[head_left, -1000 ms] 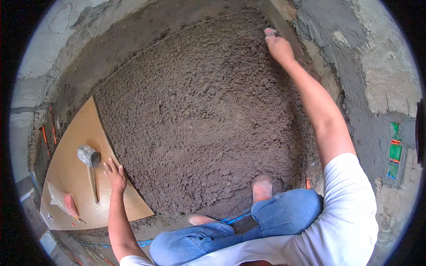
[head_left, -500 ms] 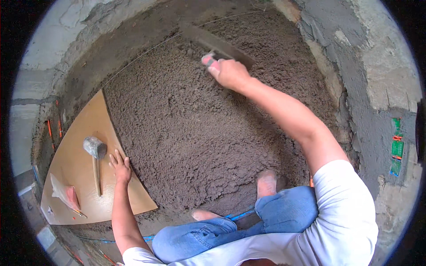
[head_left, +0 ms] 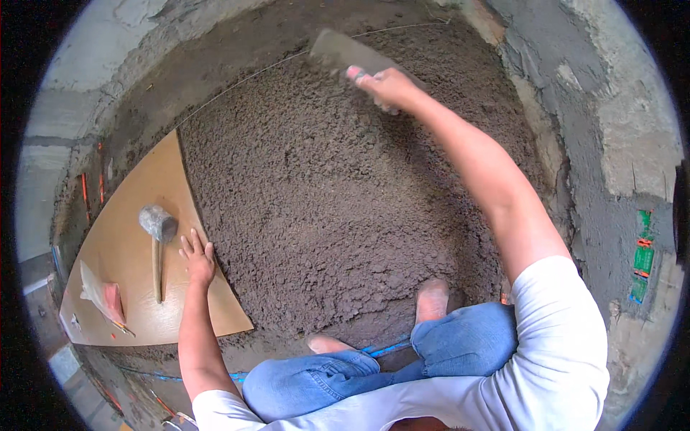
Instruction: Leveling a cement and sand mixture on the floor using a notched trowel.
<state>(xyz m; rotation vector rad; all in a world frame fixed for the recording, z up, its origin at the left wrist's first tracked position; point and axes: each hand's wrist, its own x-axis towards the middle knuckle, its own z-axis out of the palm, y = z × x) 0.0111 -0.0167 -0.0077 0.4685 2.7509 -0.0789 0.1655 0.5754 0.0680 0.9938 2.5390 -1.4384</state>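
Note:
My right hand (head_left: 394, 89) grips the handle of a flat trowel (head_left: 345, 52) at the far side of the mortar bed (head_left: 309, 194). The long grey blade shows its broad face and is slightly blurred. My left hand (head_left: 198, 260) lies with fingers spread on the right edge of a tan tile (head_left: 136, 201), which borders the mortar on the left. Beside that hand rests a rubber mallet (head_left: 158, 223) with a grey head and pale wooden handle. The mortar is brown-grey, crumbly and rough.
A thin string line (head_left: 251, 74) runs across the far side of the mortar. On the tile lie a clear plastic bag with something pink (head_left: 109, 296) and a pencil-like stick. My bare feet (head_left: 432, 298) stand at the near edge. Green boxes (head_left: 642, 258) are set in the right wall.
The trowel and my right hand have shifted slightly right, and the blade now turns more of its face to view. My left hand stays on the tile.

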